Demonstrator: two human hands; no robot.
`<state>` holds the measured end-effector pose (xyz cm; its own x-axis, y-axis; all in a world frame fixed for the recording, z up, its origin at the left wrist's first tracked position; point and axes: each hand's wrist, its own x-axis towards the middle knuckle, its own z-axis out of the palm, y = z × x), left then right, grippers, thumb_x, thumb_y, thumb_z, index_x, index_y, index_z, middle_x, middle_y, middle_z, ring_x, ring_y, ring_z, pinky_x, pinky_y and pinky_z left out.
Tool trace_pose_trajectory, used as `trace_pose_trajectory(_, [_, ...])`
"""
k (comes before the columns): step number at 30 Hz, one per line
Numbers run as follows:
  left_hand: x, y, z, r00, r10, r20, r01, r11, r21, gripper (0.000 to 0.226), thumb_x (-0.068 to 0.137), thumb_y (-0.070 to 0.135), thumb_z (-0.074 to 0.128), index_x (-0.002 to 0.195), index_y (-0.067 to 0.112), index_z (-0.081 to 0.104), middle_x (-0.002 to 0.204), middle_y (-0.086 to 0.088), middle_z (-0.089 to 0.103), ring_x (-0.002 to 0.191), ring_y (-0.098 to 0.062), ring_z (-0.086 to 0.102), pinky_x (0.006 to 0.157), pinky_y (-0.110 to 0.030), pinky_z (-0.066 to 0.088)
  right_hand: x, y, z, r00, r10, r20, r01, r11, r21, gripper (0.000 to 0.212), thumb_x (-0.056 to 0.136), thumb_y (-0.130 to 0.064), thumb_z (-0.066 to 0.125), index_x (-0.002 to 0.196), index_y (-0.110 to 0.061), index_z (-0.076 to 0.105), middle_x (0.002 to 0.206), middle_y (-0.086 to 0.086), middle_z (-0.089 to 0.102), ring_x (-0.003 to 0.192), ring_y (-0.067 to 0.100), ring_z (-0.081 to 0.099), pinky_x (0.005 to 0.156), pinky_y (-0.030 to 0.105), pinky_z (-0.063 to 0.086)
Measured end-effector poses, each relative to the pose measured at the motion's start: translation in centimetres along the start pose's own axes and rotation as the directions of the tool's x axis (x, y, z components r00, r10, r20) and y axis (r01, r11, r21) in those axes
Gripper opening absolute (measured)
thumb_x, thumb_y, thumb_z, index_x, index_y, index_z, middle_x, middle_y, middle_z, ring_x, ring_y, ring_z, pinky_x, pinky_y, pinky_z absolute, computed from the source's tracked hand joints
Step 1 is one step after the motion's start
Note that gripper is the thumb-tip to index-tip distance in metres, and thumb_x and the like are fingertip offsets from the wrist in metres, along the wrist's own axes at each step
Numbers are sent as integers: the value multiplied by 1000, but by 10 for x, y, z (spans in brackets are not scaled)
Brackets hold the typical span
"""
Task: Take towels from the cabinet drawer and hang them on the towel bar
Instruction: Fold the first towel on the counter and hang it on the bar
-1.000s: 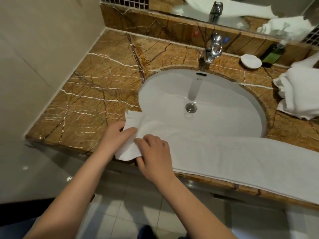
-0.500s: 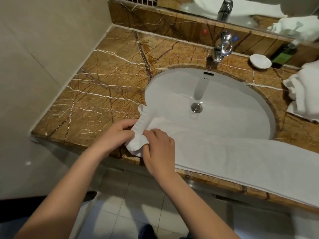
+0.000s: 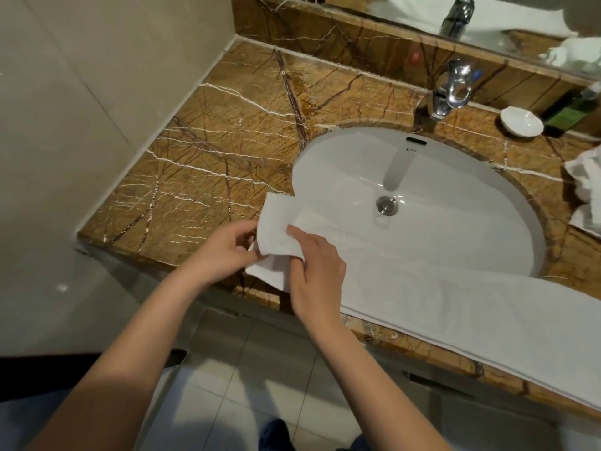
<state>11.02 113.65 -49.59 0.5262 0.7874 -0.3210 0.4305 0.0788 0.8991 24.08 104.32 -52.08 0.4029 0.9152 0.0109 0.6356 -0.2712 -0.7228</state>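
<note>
1. The towel (image 3: 455, 304), white and folded into a long narrow strip, lies along the front edge of the countertop (image 3: 211, 151). It crosses the near rim of the sink (image 3: 471, 177) and runs off toward the lower right of the view.
2. Its left end is lifted off the stone and turned back over the strip, and this flap sits between the two hands.
3. The left hand (image 3: 224, 252) pinches the flap's left edge between thumb and curled fingers.
4. The right hand (image 3: 317, 271) grips the same end from the right, its fingers bent over the cloth (its thumb is hidden, so exactly how it closes underneath cannot be seen).
5. The sink is a white oval basin set into brown veined marble, with a metal drain (image 3: 386, 205) at its bottom.
6. A chrome faucet (image 3: 453, 89) stands behind the basin.
7. To the faucet's right are a small white dish (image 3: 521, 121) and, just beside it, a dark green bottle (image 3: 572, 113).
8. More white towels (image 3: 585, 187) are bunched on the counter at the right edge, well apart from the strip.
9. A mirror (image 3: 406, 14) runs above the marble backsplash, and a pale tiled wall (image 3: 81, 109) closes off the counter's left side.
10. Light floor tiles (image 3: 247, 369) show below, between the forearms.
</note>
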Motion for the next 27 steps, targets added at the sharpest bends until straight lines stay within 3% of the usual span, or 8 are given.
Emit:
trace_pose_trajectory(2, [6, 0, -2, 995, -45, -89, 45, 999, -2, 37, 80, -4, 66, 106, 23, 67, 88, 0, 69, 69, -6, 62, 53, -19, 51, 1, -1, -3, 994, -106, -13, 106, 993, -51, 48, 87, -18, 39, 133, -27, 53, 129, 0, 57, 119, 20, 48, 99, 41, 37])
trace_pose_trajectory(5, [14, -5, -8, 962, -159, -222, 186, 977, 103, 21, 78, 0, 68, 83, 19, 72, 83, -3, 71, 79, -19, 65, 72, -37, 56, 2, 6, -2, 937, -348, 44, 349, 912, -215, 42, 86, -10, 56, 127, -17, 60, 127, 12, 60, 116, 32, 55, 93, 45, 46])
trace_pose_trajectory(8, [17, -13, -10, 935, -253, -248, 279, 958, 74, 17, 80, -3, 66, 74, 11, 73, 79, -13, 72, 67, -22, 66, 63, -33, 58, -1, 14, 6, 888, -432, 159, 460, 815, -352, 32, 84, -13, 68, 116, -14, 68, 123, 15, 64, 111, 36, 60, 86, 43, 51])
trace_pose_trajectory(11, [18, -17, -9, 919, -297, -260, 310, 951, 10, 23, 81, -4, 66, 67, 13, 71, 74, -13, 72, 59, -18, 67, 54, -26, 58, -2, 19, 9, 867, -473, 155, 494, 775, -393, 42, 73, -8, 82, 113, -12, 71, 119, 13, 67, 110, 35, 64, 86, 43, 53])
trace_pose_trajectory(16, [20, -18, -11, 912, -277, -303, 290, 957, -4, 23, 80, 1, 69, 67, 20, 70, 75, -7, 71, 70, -23, 70, 65, -36, 60, 0, 17, 1, 863, -479, 161, 503, 786, -359, 65, 54, 5, 88, 115, -6, 69, 116, 15, 69, 109, 38, 64, 88, 53, 50])
trace_pose_trajectory(22, [19, -21, -13, 910, -273, -311, 273, 961, -44, 18, 86, 8, 66, 72, 18, 71, 72, -4, 71, 58, -14, 68, 49, -25, 54, -17, 10, 13, 883, -418, 214, 469, 798, -378, 62, 65, 7, 79, 123, -5, 64, 126, 16, 62, 120, 40, 56, 97, 54, 44])
trace_pose_trajectory(25, [14, -18, -11, 906, -314, -284, 266, 944, -196, 27, 91, 30, 60, 72, 13, 69, 67, -5, 72, 48, -8, 65, 44, -20, 50, -23, 7, 21, 900, -373, 226, 435, 790, -431, 63, 71, 3, 74, 131, -6, 58, 137, 16, 55, 128, 39, 48, 104, 54, 38])
trace_pose_trajectory(27, [12, -19, -10, 929, -262, -261, 246, 965, -93, 27, 86, 36, 65, 75, 12, 69, 62, 0, 68, 51, -10, 62, 45, -22, 49, -24, 4, 24, 912, -344, 226, 410, 807, -425, 65, 75, 2, 70, 137, -8, 51, 143, 15, 48, 134, 38, 41, 109, 52, 31])
